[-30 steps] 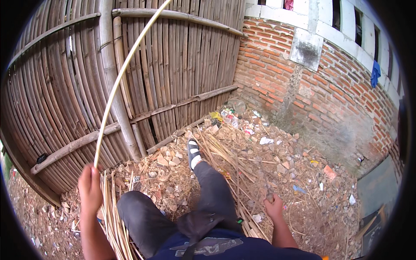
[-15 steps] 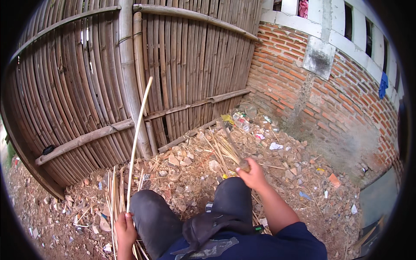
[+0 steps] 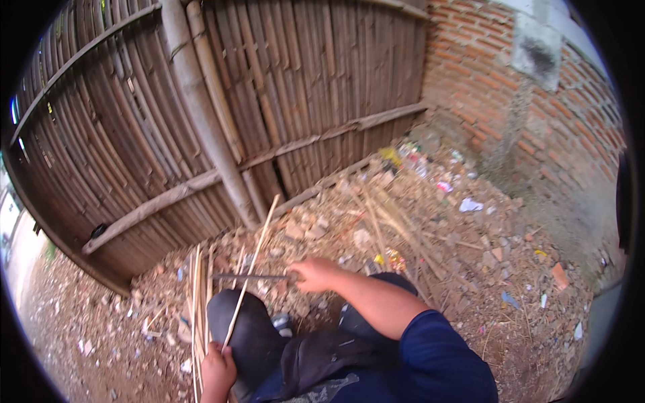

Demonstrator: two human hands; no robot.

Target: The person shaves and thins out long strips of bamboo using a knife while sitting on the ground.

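A long, pale bamboo strip [image 3: 259, 252] slants up and away from my left hand [image 3: 218, 367], whose fingers are closed round its near end beside my left knee. My right hand [image 3: 314, 274] grips the handle of a large knife [image 3: 232, 276] over the space between my knees. The dark blade points left and crosses the strip in view; I cannot tell whether the two touch. Several more bamboo strips [image 3: 196, 316] lie lengthwise to the left of my left leg, partly hidden by my hand.
Beyond my right knee, loose bamboo pieces [image 3: 403, 225] lie on stony ground [image 3: 463, 316] strewn with litter. A bamboo-slat fence [image 3: 329, 87] stands ahead, meeting a brick wall [image 3: 470, 80] at the right. A thick bamboo post [image 3: 208, 114] leans against the fence.
My right hand has swung the knife leftward, from beyond my right knee to across the strip. The strip's far end has dropped lower. The whole view has shifted and tilted.
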